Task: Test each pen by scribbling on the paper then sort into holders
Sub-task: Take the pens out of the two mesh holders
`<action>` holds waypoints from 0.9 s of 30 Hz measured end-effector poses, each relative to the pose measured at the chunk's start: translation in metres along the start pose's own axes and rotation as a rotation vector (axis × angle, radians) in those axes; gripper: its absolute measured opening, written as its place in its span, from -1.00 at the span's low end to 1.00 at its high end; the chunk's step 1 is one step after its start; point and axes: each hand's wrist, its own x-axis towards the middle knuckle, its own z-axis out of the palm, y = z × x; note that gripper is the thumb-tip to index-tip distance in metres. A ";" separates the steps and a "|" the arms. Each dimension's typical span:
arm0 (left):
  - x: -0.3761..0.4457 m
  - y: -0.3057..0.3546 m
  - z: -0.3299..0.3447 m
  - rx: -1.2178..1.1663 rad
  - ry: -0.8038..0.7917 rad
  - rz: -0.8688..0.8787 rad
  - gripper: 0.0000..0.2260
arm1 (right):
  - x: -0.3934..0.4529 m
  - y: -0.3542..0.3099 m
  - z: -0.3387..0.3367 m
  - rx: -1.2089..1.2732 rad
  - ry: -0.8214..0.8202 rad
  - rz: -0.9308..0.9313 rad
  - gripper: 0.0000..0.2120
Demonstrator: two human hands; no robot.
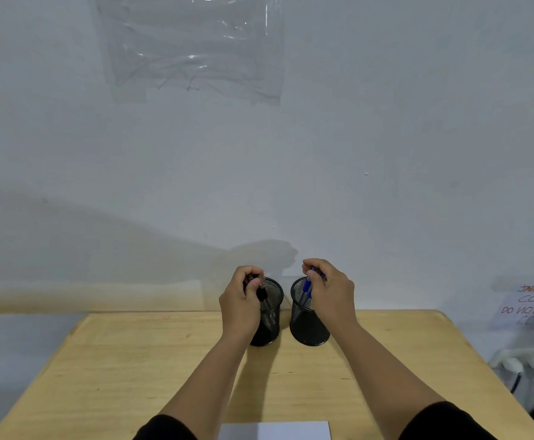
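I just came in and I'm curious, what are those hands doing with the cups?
A person is reaching both hands to two black mesh holders on a wooden table. The left hand grips dark pens at the left holder. The right hand grips blue pens at the right holder. A white paper lies near the front edge.

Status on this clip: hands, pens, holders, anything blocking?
Left hand grips black pens at left holder. Right hand grips blue pens at right holder. Paper unobstructed.
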 end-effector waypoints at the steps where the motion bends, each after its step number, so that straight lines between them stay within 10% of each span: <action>1: 0.000 0.000 0.000 -0.008 0.007 -0.008 -0.83 | 0.000 -0.001 -0.001 0.014 0.011 0.001 -0.78; 17: 0.004 0.064 -0.055 -0.436 0.373 -0.037 -0.71 | -0.014 -0.062 -0.044 0.456 0.320 0.081 -0.80; 27: -0.060 -0.027 -0.078 -0.512 0.403 -0.347 -0.83 | -0.099 0.016 0.001 0.648 0.331 0.427 -0.80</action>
